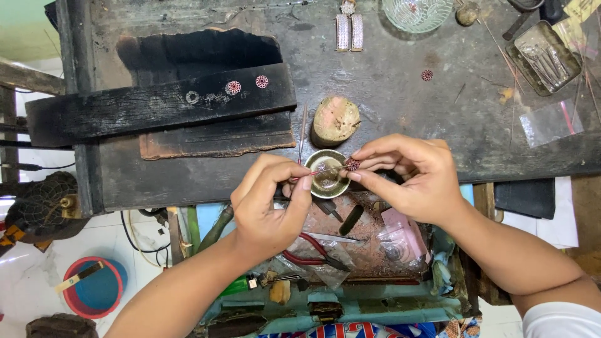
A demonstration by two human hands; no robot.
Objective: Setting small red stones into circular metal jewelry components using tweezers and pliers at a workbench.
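Note:
My left hand (269, 200) pinches a thin metal pick (322, 171) whose tip reaches right toward a small round red-stoned ornament (353, 164). My right hand (407, 178) holds that ornament between thumb and fingertips. Both hands meet just above a small brass bowl (327, 183) at the front edge of the dark workbench (400, 106). Two similar red round ornaments (233, 87) (261, 81) and a pale ring-shaped one (192, 97) lie on a charred wooden block (156, 106) to the far left.
A wooden peg (335, 121) stands behind the bowl. Two jewelled bars (349, 32), a glass bowl (417, 14), a metal tray of tools (543, 57) and another red ornament (427, 75) sit farther back. Red-handled pliers (307, 250) lie in the drawer below.

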